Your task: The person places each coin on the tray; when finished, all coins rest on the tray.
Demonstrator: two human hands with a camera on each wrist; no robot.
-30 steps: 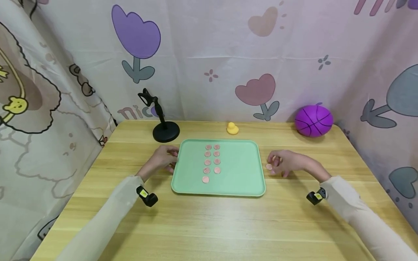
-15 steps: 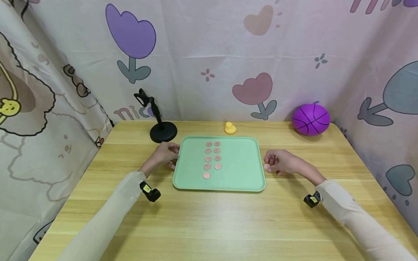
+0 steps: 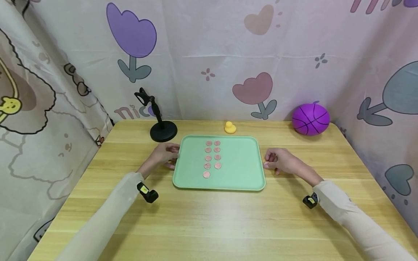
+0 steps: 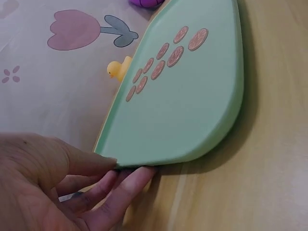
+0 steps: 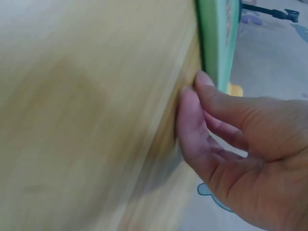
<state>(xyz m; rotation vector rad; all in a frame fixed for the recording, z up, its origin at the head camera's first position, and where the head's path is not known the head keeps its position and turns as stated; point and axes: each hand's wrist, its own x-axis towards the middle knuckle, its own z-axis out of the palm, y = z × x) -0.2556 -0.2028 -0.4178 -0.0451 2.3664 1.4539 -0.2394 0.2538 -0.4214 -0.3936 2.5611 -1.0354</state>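
Observation:
A light green tray [image 3: 241,163] lies on the wooden table, with several copper-coloured coins [image 3: 206,174] in two columns on it. My left hand [image 3: 164,154] holds the tray's left rim, thumb on top and fingers against the underside in the left wrist view. Just off the tray's right edge, my right hand [image 3: 282,160] has thumb and forefinger drawn together in a pinch. The coin seen at these fingertips in the earlier frames is now hidden behind them. In the right wrist view the fingertips are close to the tray's side [image 5: 211,48].
Behind the tray sits a yellow rubber duck [image 3: 230,127]. A black stand [image 3: 163,131] with a round base is at the back left, and a purple ball [image 3: 311,119] at the back right. A patterned cloth [image 3: 196,54] hangs behind the table.
My right hand has moved slightly left toward the tray and closed its fingertips on a loose coin. My left hand has stayed at the tray's rim. The head view has shifted slightly.

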